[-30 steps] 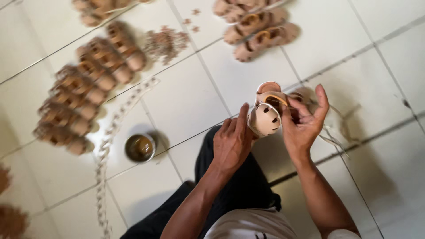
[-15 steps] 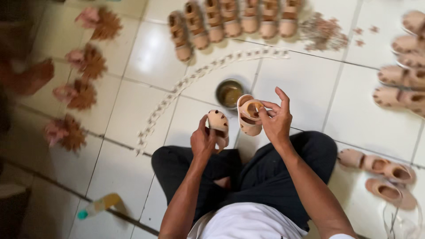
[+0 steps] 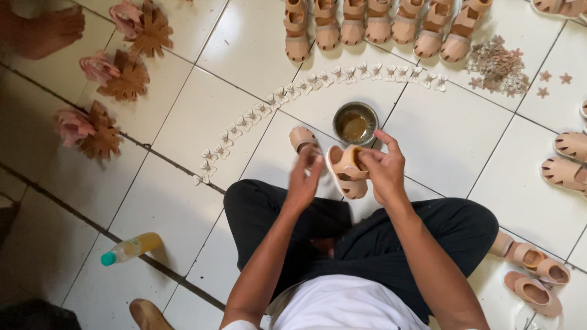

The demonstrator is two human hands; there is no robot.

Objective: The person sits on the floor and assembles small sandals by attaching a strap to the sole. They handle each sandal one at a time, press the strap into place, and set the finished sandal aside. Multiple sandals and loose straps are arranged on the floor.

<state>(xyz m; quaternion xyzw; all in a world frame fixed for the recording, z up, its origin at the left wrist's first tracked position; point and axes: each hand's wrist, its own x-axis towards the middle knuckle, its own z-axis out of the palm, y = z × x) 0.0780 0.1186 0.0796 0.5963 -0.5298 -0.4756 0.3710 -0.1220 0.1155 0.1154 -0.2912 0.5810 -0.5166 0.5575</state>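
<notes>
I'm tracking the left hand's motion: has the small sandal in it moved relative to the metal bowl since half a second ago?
Yes. The left hand has carried its sandal up from below-left of the metal bowl to nearly level with it.

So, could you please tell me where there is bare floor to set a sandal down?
Bare tiles lie between the butterfly-piece arc and the flower stacks, and right of the metal bowl, below the cutout pile. It is crowded along the sandal row and around both hands, left and right.
</notes>
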